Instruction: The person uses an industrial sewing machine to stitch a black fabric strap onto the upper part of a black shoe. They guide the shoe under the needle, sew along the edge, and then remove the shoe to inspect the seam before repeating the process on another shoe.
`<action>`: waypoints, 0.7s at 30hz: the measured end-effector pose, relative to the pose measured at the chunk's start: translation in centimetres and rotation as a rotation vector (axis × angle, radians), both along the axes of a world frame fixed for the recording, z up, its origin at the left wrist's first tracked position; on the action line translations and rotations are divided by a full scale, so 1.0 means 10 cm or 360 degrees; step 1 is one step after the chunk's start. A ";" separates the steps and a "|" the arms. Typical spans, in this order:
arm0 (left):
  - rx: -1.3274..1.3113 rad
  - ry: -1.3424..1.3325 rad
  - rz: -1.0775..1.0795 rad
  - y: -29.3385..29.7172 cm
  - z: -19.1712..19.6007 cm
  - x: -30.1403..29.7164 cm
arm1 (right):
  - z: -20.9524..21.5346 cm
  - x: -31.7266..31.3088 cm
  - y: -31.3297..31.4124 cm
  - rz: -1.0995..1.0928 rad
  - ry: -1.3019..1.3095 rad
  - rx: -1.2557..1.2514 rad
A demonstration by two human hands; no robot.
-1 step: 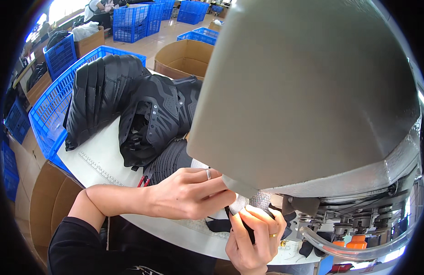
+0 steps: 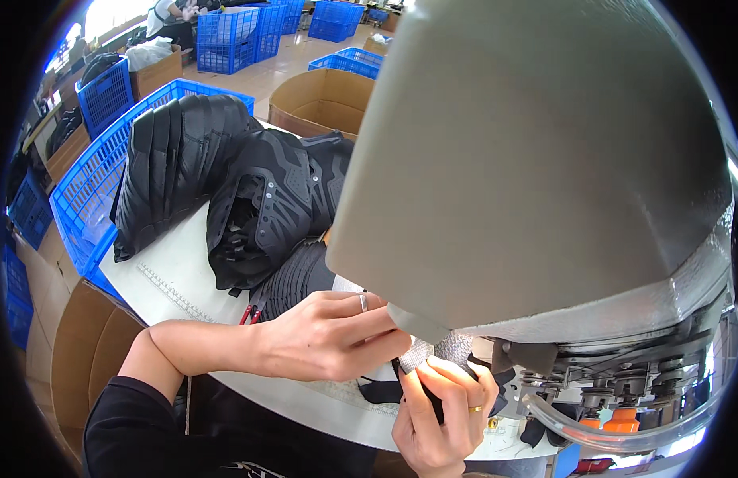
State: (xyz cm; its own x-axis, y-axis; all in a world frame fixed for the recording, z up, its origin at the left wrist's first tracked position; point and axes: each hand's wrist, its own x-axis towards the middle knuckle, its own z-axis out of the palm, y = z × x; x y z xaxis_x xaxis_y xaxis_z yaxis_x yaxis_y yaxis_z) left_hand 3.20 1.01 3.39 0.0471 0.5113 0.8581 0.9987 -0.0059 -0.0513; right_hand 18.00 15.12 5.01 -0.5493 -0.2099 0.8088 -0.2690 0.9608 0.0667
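Below the big grey-beige head of a sewing machine [image 2: 528, 175], both of my hands are closed on a light grey textured fabric piece [image 2: 418, 354] with black material [image 2: 382, 391] beside it. My left hand [image 2: 337, 334] comes in from the left, palm down, fingertips pressed at the fabric's left side and partly hidden by the machine. From below, my right hand [image 2: 447, 402] pinches the fabric's near edge with bent fingers. Stacked black shoe uppers [image 2: 281, 179] lie on the white table beyond my left hand. Red-handled snips [image 2: 249, 315] stick out beside my left wrist.
A blue plastic crate [image 2: 74, 195] stands against the table's left edge, with cardboard boxes [image 2: 317, 99] behind and at lower left. At the right, a clear curved guard [image 2: 608, 436] surrounds thread guides and orange parts [image 2: 622, 421]. Another person [image 2: 163, 17] is far back.
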 end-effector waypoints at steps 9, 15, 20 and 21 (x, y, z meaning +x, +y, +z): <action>-0.0024 -0.0049 -0.0051 -0.02 0.00 -0.03 | -0.05 0.06 -0.12 -0.0189 -0.0226 -0.0060; -0.0092 -0.0029 -0.0039 -0.05 0.07 -0.02 | 0.04 0.07 -0.21 -0.0232 -0.0235 -0.0060; -0.0122 0.0002 -0.0048 -0.07 0.06 -0.04 | 0.08 0.08 -0.26 -0.0269 -0.0326 -0.0098; -0.0116 0.0009 -0.0050 -0.07 0.06 -0.04 | 0.09 0.09 -0.27 -0.0275 -0.0338 -0.0107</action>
